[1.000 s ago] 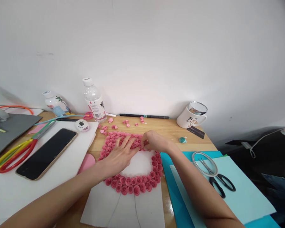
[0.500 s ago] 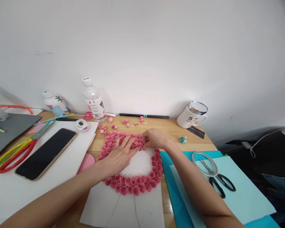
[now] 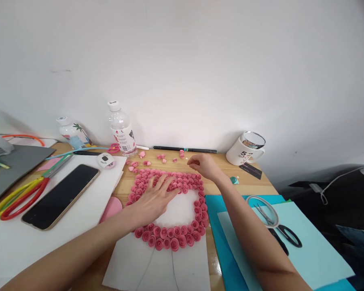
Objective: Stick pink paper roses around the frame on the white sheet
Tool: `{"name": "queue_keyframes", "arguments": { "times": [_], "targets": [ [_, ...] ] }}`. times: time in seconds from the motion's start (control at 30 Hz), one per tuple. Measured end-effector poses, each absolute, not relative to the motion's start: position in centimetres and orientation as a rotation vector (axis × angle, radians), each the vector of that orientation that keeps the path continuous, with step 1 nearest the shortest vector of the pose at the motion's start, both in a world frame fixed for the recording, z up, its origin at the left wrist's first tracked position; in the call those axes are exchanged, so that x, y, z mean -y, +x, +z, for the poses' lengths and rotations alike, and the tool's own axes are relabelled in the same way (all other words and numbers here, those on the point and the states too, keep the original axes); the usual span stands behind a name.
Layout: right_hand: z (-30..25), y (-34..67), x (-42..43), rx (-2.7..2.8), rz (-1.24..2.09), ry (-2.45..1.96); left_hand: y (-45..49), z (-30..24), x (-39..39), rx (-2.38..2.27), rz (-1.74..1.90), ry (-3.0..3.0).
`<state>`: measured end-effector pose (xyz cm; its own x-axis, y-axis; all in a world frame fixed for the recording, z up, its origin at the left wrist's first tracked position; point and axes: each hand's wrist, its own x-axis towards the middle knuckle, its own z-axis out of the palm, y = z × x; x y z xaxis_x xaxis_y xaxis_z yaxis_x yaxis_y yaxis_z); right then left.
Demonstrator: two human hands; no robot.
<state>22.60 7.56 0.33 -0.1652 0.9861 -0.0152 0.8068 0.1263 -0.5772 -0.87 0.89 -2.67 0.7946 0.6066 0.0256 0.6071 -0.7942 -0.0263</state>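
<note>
My left hand [image 3: 157, 198] lies palm down with fingers spread over the pink paper roses [image 3: 175, 242]. Those roses form a thick ring on a white sheet [image 3: 188, 266], around a bare white middle. Part of the ring's left side is hidden beneath this hand. Above the ring's upper right edge hovers my right hand [image 3: 204, 166], its fingers loosely bent and nothing visible in them. Behind the ring, several loose pink paper roses [image 3: 145, 163] are scattered on the wooden table. Two pencil lines run down the sheet's lower part.
Left are a phone [image 3: 62, 196], red-and-yellow-handled scissors [image 3: 24, 198], a correction-tape-like white case [image 3: 105, 160] and a water bottle [image 3: 123, 131]. A mug [image 3: 245, 149] stands back right. Black-handled scissors [image 3: 286, 234] and a tape ring [image 3: 277, 214] lie on blue paper [image 3: 214, 210]. Black pens [image 3: 170, 148] lie along the wall.
My right hand has lifted off the roses and moved up and to the right, uncovering the ring's upper right part. My left hand has stayed in place.
</note>
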Motion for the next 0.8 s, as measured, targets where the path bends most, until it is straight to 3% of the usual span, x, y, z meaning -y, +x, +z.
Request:
{"name": "queue_keyframes", "arguments": {
  "times": [0.27, 0.6, 0.7, 0.8],
  "targets": [
    [-0.9, 19.4, -11.6, 2.354, 0.356, -1.661, -0.7, -2.3, -0.8, 1.013, 0.016, -2.948],
    [-1.4, 18.1, -12.7, 2.404, 0.408, -1.681, -0.7, -2.6, -0.8, 1.014, -0.018, -2.929],
    [0.4, 19.9, -10.5, 2.317, 0.508, -1.649, -0.8, -2.7, -0.8, 0.995, -0.02, -2.936],
    [2.3, 22.1, -7.5, 2.2, 0.891, -1.544, -0.9, -2.7, -0.9, 0.984, -0.033, -2.951]
  ]
}}
